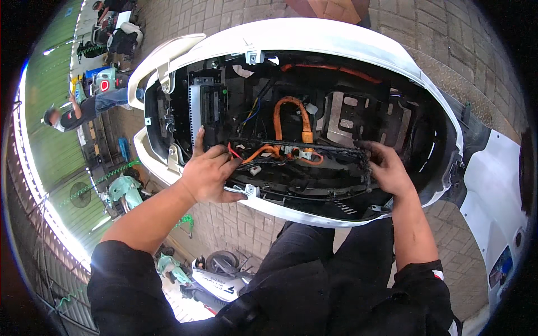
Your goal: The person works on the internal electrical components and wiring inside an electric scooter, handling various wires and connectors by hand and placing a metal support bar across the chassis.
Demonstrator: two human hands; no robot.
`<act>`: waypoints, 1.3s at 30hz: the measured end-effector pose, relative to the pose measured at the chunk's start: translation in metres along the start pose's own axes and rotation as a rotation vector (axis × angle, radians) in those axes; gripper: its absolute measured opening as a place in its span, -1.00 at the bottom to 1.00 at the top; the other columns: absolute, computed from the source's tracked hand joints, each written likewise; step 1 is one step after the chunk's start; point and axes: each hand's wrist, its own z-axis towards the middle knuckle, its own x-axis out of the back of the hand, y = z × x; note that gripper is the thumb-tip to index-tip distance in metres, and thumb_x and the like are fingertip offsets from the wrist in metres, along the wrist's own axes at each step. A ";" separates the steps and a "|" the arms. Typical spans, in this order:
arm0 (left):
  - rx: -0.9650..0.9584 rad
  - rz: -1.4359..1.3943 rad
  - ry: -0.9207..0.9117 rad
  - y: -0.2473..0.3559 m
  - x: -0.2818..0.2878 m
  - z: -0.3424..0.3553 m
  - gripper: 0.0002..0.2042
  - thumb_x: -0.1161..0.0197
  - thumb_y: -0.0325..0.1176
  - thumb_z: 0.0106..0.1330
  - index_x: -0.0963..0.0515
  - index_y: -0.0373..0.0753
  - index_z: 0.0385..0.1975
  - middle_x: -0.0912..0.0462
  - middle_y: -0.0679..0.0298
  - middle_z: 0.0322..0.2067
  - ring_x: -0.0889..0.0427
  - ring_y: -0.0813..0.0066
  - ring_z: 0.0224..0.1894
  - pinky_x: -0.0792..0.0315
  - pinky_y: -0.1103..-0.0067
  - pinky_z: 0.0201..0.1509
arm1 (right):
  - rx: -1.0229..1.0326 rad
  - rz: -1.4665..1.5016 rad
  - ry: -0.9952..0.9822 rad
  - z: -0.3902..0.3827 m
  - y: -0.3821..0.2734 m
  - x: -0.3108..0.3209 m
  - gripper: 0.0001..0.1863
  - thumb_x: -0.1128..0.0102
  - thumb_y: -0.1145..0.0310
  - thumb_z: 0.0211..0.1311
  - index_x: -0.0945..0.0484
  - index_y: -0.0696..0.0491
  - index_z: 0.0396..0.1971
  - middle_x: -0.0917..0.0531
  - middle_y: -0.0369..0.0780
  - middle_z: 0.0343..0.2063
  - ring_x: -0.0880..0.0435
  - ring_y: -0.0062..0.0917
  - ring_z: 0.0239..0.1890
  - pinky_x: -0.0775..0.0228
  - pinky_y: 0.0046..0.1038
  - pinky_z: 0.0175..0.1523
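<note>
With the white scooter body (pixel 336 39) opened, your left hand (pixel 208 173) pinched red wire (pixel 232 151), right hand (pixel 386 168) gripped black harness (pixel 314 147), still unfinished.

We record two bare forearms entering from the lower edge of the frame. The left hand (pixel 206 172) and right hand (pixel 388 168) wear no gloves, rings or watch that we can see. Black sleeves are pushed up near the elbows; the right sleeve cuff (pixel 434 273), lower right, carries a small red-and-white mark. Black trousers (pixel 314 263) fill the lower centre.
</note>
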 end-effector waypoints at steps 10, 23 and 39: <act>-0.002 -0.006 0.016 -0.001 -0.001 -0.002 -0.19 -0.37 0.36 -0.23 -0.64 -0.20 -0.05 -0.65 0.30 -0.26 -0.52 0.32 0.05 0.43 -0.20 0.46 | -0.058 -0.442 0.013 0.000 -0.029 -0.004 -0.76 -0.28 0.39 0.28 -0.61 0.27 -0.19 -0.60 -0.14 -0.42 -0.54 -0.56 -0.34 -0.44 -0.43 -0.16; -0.001 0.005 0.019 0.001 0.000 0.000 -0.20 -0.40 0.33 -0.26 -0.66 -0.21 -0.10 -0.65 0.31 -0.27 -0.55 0.33 0.01 0.39 -0.20 0.46 | -0.107 0.155 -0.018 0.003 0.002 0.002 -0.56 -0.23 0.49 0.27 -0.47 0.26 0.14 -0.64 -0.22 -0.30 -0.59 -0.60 -0.24 -0.43 -0.56 -0.05; -0.006 -0.009 0.039 0.001 0.000 -0.001 -0.22 -0.40 0.33 -0.26 -0.66 -0.21 -0.11 -0.66 0.26 -0.26 -0.54 0.28 0.06 0.39 -0.21 0.46 | 0.114 -0.102 0.278 0.006 -0.001 -0.016 -0.64 -0.25 0.50 0.24 -0.53 0.28 0.02 -0.66 -0.13 -0.16 -0.57 -0.54 -0.21 -0.42 -0.46 0.00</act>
